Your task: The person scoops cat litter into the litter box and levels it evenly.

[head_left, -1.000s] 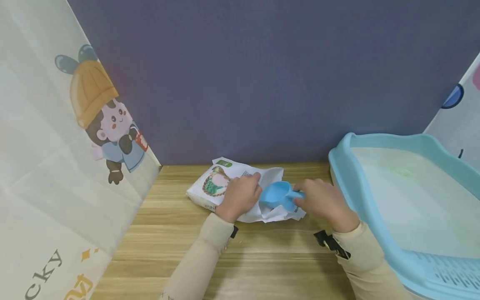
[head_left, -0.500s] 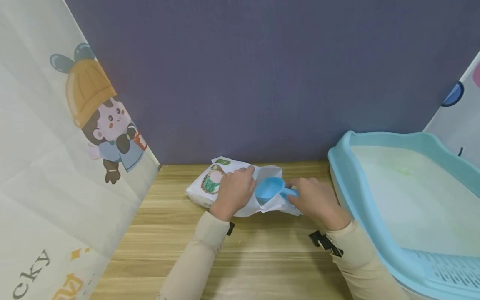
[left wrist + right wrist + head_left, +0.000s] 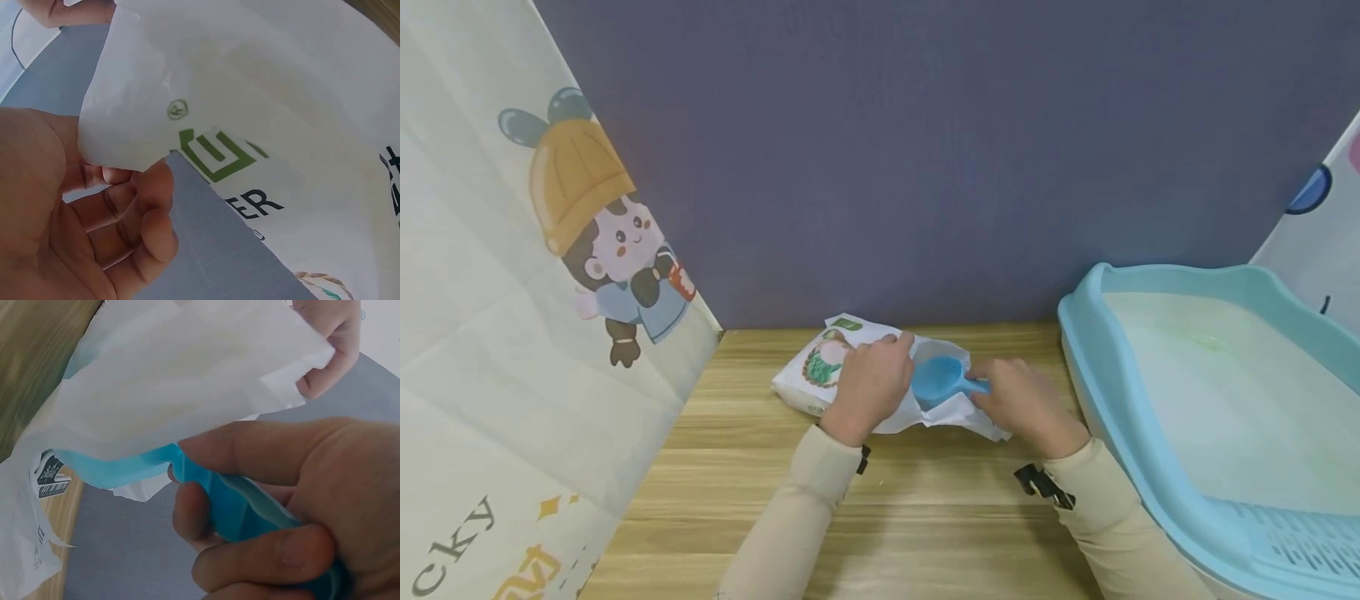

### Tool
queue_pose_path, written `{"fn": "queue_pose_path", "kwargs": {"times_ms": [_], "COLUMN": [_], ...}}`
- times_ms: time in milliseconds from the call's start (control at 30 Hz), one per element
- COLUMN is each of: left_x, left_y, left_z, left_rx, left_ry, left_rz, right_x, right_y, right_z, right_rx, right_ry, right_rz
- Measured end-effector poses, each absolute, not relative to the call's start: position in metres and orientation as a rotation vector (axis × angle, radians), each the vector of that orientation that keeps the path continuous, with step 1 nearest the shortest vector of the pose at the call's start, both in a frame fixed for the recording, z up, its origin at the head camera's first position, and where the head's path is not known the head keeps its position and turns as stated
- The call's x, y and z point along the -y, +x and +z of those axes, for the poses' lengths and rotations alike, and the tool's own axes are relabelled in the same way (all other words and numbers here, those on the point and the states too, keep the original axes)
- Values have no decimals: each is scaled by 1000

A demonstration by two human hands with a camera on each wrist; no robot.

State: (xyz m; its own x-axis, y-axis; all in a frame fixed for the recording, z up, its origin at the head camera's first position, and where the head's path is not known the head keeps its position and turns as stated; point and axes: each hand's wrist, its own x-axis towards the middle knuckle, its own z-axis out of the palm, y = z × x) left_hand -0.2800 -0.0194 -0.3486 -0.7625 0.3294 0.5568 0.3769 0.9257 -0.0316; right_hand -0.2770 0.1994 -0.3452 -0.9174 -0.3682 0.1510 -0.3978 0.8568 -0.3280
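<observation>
A white printed bag [image 3: 805,398] lies on its side on the wooden table, its torn mouth facing right. My left hand [image 3: 874,379] pinches the top edge of that mouth; in the left wrist view the thumb and curled fingers [image 3: 156,187] meet at the film's edge. With my right hand [image 3: 1018,400] I grip the short handle of a blue scoop [image 3: 938,379]. The scoop's bowl sits inside the bag's opening, and the right wrist view shows the handle [image 3: 234,506] between thumb and fingers while the film covers much of the bowl. The bag's contents are hidden.
On the right stands a large light-blue litter tray [image 3: 1131,379] with a raised rim and a slotted front ledge. A dark wall panel [image 3: 895,167] rises behind the wooden table [image 3: 737,475]. White printed sheets [image 3: 490,275] hang at both sides.
The scoop and my right hand have moved left, with the bowl now further into the bag's mouth. My left hand has shifted slightly left and up, still pinching the bag's edge.
</observation>
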Motion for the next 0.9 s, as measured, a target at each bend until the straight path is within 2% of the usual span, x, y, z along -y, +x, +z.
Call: {"fn": "queue_pose_path", "kwargs": {"times_ms": [900], "left_x": [51], "left_y": [-247], "left_z": [-352], "left_rx": [2539], "left_ry": [-753], "left_rz": [-206], "right_x": [-171], "right_y": [-223], "right_z": [-349], "right_rx": [3030], "right_ry": [539], "right_rz": [625]}}
